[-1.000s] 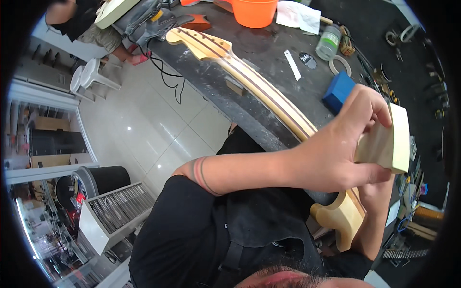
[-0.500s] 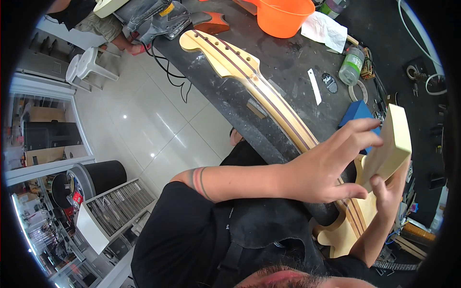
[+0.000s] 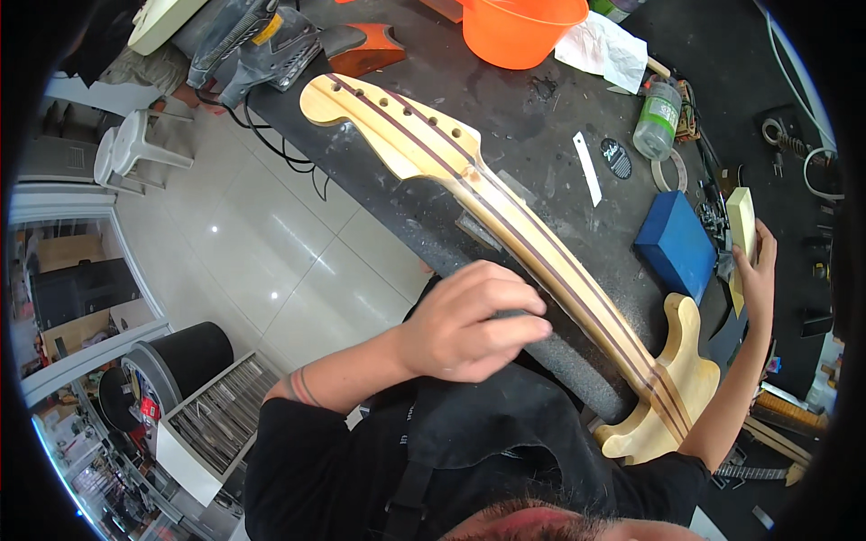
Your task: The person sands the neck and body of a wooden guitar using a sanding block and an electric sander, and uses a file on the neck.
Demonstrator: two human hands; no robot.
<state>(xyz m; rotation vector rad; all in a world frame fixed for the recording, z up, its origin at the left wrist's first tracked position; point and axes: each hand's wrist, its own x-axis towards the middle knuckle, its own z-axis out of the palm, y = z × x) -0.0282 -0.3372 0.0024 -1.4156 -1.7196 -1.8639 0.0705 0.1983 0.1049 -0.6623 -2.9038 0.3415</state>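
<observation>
A bare wooden guitar [image 3: 559, 243], pale with dark lengthwise stripes, lies diagonally along the bench edge, its headstock at the far left and its body near my right arm. Left of the neck, my left hand [image 3: 478, 325] hovers with curled fingers; something dark shows between them, which I cannot make out. At the right, beyond the guitar body, my right hand [image 3: 760, 270] grips a pale yellow rectangular block [image 3: 741, 221] by its side. Below the block a thin yellowish piece sticks down. Next to it sits a blue block [image 3: 677, 243].
On the dark bench [image 3: 532, 135] stand an orange tub [image 3: 523, 32], a power sander [image 3: 280, 50] and a green-labelled bottle [image 3: 658, 122]. A white paper [image 3: 603, 50] and a thin white strip [image 3: 587, 169] lie there. A white stool [image 3: 144, 144] and a black bin [image 3: 189, 356] are on the floor.
My hands have parted: the left drew away from the yellow block toward the left, its fingers curling. My right hand carried the block outward past the blue block. The guitar body is uncovered.
</observation>
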